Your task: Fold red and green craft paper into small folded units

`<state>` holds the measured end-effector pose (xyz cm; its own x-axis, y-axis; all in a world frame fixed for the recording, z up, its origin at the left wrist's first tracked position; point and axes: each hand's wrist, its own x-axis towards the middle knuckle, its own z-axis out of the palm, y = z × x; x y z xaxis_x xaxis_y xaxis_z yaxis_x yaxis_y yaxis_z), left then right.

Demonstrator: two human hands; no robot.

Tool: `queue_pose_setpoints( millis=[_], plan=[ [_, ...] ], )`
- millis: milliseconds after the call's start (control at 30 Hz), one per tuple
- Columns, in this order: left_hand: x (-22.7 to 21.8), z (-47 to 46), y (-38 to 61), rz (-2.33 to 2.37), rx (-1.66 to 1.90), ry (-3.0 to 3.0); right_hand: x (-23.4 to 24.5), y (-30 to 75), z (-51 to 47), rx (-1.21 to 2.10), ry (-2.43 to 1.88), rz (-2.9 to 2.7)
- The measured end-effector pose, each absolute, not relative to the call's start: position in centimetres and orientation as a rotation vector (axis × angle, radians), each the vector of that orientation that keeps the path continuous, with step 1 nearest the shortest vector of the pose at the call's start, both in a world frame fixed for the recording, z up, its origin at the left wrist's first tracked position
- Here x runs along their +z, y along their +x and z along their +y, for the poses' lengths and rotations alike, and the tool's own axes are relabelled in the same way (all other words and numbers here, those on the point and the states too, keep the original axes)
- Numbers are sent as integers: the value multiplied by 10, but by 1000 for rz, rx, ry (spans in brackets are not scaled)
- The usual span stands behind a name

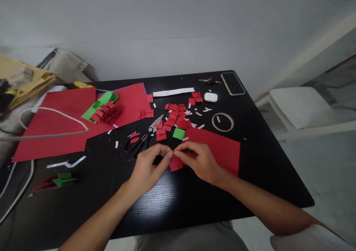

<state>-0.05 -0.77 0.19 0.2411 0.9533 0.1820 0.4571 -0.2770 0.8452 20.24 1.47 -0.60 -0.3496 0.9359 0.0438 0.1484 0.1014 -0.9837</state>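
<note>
Both hands meet over the middle of the black table [250, 176]. My left hand [148, 167] and my right hand [198, 160] pinch a small red paper piece [176, 163] between fingertips, fingers closed on it. Under my right hand lies a red paper sheet [219, 147]. Just beyond the hands sit a pile of small red paper squares [175, 117] and one green paper square [178, 133]. Black-handled scissors [143, 137] lie to the left of the pile.
Large red sheets [63, 121] with a stack of folded red and green pieces [104, 110] cover the left. A tape roll [223, 121], white earbuds case [210, 97], phone [233, 83], keys [209, 81] and white paper strip [174, 92] lie at the back. A white chair [300, 106] stands right.
</note>
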Motion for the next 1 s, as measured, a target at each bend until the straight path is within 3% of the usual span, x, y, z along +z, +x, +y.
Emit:
queue_pose_setpoints(
  millis=[233,533,1000],
  plan=[
    [0,-5,-3,1285,986,1803,-6,205,18,1429,-1084,-1519],
    [3,-6,0,1287,962,1763,-6,206,16,1258,-1089,-1659],
    [1,-1,-3,1311,909,1705,-5,205,19,1316,-1138,-1554]
  ],
)
